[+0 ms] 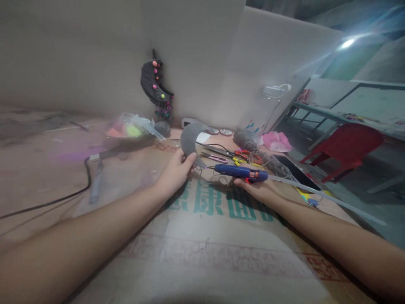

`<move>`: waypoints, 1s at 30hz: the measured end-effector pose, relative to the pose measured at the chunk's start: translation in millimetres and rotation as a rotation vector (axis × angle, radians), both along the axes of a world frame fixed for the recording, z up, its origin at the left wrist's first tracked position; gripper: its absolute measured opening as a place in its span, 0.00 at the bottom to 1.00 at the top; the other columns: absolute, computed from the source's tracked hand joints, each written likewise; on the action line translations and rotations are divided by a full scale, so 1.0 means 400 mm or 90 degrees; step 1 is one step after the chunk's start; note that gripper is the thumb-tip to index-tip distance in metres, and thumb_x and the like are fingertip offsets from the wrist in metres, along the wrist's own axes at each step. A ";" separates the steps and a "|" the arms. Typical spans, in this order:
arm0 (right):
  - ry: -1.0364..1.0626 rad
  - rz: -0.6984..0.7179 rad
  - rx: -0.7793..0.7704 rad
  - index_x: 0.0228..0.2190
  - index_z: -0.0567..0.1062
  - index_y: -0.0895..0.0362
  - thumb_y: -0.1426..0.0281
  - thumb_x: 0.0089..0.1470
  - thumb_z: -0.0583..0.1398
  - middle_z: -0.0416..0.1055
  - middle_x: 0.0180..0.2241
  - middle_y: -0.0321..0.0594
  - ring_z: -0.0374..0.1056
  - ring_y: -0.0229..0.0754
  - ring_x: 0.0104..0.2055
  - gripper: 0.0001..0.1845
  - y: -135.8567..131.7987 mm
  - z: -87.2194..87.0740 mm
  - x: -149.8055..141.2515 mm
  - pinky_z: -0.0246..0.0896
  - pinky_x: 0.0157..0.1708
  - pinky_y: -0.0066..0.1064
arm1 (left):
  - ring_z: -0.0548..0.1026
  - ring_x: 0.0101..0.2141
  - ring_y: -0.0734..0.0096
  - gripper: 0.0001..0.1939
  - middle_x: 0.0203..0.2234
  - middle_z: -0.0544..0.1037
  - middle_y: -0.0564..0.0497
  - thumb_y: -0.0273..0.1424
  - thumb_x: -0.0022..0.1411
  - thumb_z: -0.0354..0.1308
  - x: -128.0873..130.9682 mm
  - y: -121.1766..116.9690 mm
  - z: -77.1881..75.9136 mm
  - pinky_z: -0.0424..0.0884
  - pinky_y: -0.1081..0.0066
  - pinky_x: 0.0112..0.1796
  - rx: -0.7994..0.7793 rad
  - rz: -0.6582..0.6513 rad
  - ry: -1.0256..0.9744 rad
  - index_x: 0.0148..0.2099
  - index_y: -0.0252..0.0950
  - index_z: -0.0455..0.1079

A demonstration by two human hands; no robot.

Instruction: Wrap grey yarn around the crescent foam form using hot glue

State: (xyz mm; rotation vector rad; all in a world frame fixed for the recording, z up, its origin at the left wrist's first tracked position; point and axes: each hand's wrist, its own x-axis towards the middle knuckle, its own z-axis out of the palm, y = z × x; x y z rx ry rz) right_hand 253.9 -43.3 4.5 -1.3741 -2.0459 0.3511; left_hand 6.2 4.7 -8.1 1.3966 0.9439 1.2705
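My left hand (181, 169) pinches the lower part of a crescent moon shape wrapped in grey yarn (189, 139), holding it upright over the table. In my right hand (253, 188) is a blue hot glue gun (234, 170), its fingers wrapped round the grip from below. The gun's nozzle points left and meets, or nearly meets, the crescent's lower tip. A long translucent glue stick (329, 195) sticks out of the gun's rear end. A red light glows by the handle. Loose grey yarn hangs below the crescent's tip.
Scissors (238, 153), a pink cutter (218, 158), grey yarn (247, 139), a phone (295, 172) and a clear bottle (267, 107) lie or stand behind my hands. At left are a bowl of coloured pieces (126, 131) and a black cable (72, 194). A finished-looking moon ornament (152, 82) hangs on the wall.
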 end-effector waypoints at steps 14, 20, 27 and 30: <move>-0.015 -0.013 0.016 0.26 0.72 0.52 0.51 0.53 0.58 0.72 0.24 0.39 0.70 0.45 0.28 0.18 -0.001 -0.001 -0.005 0.69 0.30 0.36 | 0.66 0.21 0.76 0.07 0.21 0.69 0.56 0.33 0.58 0.60 0.002 0.005 -0.007 0.61 0.76 0.23 0.006 0.009 -0.027 0.34 0.36 0.66; -0.018 -0.007 -0.003 0.27 0.72 0.52 0.52 0.52 0.59 0.73 0.26 0.39 0.71 0.45 0.30 0.16 -0.003 0.001 -0.007 0.68 0.31 0.35 | 0.65 0.20 0.76 0.06 0.19 0.68 0.57 0.32 0.59 0.58 0.005 -0.004 0.003 0.60 0.76 0.22 -0.001 0.005 -0.019 0.34 0.36 0.65; -0.019 -0.016 -0.018 0.29 0.74 0.52 0.55 0.52 0.61 0.74 0.27 0.40 0.73 0.48 0.33 0.14 0.000 -0.006 -0.002 0.70 0.34 0.37 | 0.65 0.20 0.76 0.07 0.20 0.67 0.57 0.33 0.60 0.57 0.003 -0.003 0.000 0.60 0.76 0.22 0.009 0.010 0.003 0.34 0.36 0.65; -0.022 -0.023 -0.008 0.27 0.74 0.52 0.54 0.51 0.62 0.73 0.25 0.39 0.72 0.48 0.32 0.14 0.001 -0.007 -0.003 0.70 0.33 0.38 | 0.65 0.20 0.76 0.08 0.19 0.68 0.57 0.33 0.58 0.59 0.004 -0.004 0.004 0.60 0.76 0.22 -0.003 0.011 -0.011 0.33 0.36 0.64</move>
